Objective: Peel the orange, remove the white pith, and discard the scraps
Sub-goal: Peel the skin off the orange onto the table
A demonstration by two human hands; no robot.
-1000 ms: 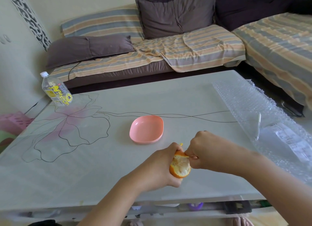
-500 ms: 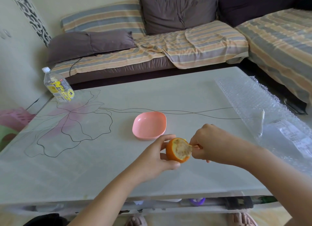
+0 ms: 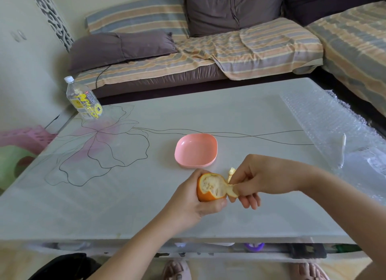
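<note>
At the ten o'clock corner of the pale counter with a drawn flower [image 3: 125, 206] stands a clear plastic bottle with a yellow label [image 3: 84, 100], upright. Near the counter's middle sits a pink rounded-square plastic dish [image 3: 196, 150]. At about five o'clock from the dish, toward the six o'clock edge, the left hand [image 3: 188, 204] wraps its fingers [image 3: 218, 202] round a partly peeled orange [image 3: 210, 185], gripping it over the counter (whether it clears the surface I cannot tell). White pith faces up, with orange rind left along the lower side. From the fruit's three o'clock side a strip of peel [image 3: 231, 193] runs to the right hand [image 3: 265, 179], pinched between thumb and forefinger, the other fingers loosely curled beneath. A sheet of clear bubble wrap [image 3: 334, 123] covers the three o'clock edge.
</note>
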